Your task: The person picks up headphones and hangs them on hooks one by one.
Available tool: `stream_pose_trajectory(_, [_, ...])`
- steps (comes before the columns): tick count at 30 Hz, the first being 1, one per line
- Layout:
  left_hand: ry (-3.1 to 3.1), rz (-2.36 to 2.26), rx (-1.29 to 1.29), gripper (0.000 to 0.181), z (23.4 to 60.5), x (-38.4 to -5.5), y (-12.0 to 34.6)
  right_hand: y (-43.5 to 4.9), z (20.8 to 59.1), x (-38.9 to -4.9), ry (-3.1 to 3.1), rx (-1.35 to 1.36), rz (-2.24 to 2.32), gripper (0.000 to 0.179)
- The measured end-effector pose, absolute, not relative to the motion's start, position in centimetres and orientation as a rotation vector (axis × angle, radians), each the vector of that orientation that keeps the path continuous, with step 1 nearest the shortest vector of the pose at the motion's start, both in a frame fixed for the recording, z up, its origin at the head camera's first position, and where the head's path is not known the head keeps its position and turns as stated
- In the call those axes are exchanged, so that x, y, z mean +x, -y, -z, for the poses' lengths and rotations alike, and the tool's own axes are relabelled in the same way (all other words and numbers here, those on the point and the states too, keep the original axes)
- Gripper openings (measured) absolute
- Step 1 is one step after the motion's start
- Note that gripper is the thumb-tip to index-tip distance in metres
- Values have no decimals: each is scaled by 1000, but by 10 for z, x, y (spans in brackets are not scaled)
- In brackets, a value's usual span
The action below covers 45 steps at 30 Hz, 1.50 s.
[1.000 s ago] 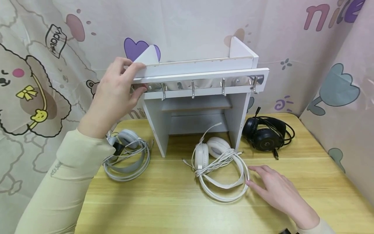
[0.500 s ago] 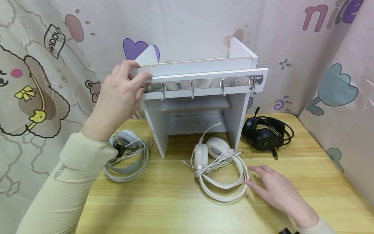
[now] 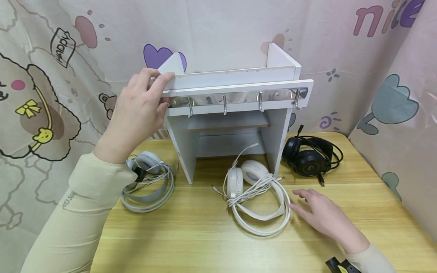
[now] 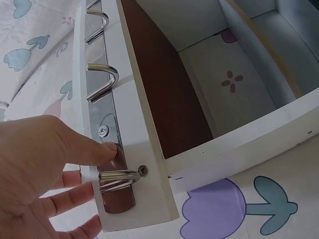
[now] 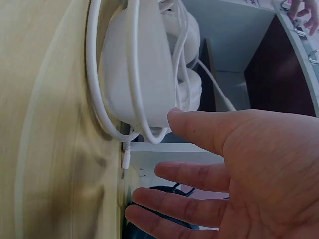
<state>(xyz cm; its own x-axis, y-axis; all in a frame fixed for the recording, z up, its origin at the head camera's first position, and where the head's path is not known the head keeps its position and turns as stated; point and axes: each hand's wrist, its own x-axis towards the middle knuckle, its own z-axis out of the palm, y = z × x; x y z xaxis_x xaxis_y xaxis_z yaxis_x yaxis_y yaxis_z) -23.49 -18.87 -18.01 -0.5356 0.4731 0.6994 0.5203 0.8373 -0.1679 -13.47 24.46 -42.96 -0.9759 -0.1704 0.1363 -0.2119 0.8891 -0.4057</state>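
Observation:
In the head view, a white wooden shelf [image 3: 184, 151] carries a front board with a shiny hook rail [image 3: 208, 100] and several metal hooks. My left hand [image 3: 136, 106] grips the left end of that rail. The left wrist view shows the thumb [image 4: 94, 150] on the metal strip beside a hook, with other fingers at the board's outer edge. White headphones [image 3: 235, 182] with a bundled cable lie on the table before the shelf. My right hand [image 3: 322, 216] is held with fingers extended beside their headband, thumb closest to it, holding nothing.
Another pair of headphones, white-grey [image 3: 150, 161], lies left of the shelf, partly under my left forearm. Black headphones [image 3: 308, 161] rest right of the shelf. A patterned cloth [image 3: 222, 34] hangs behind and along both sides of the wooden table [image 3: 191, 242].
My left hand has shifted slightly right along the hook rail and still grips its end. My right hand has drawn back a little from the white headphones' headband.

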Motion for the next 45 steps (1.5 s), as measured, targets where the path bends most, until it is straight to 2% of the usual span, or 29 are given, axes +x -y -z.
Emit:
stream_pose_trajectory(10, [2253,140,-712,53,174,-233,186,-245,438,-147,2937,371,-806,50])
stream_pose_trajectory(21, [2239,143,-706,52,176,-233,185,-244,443,-155,3004,367,-885,52])
stream_pose_trajectory(31, [2219,113,-703,50,179,-233,185,-241,444,-157,3020,419,-926,27])
stream_pose_trajectory(45, [2227,107,-683,50,180,-233,184,-240,445,-156,3027,419,-912,20])
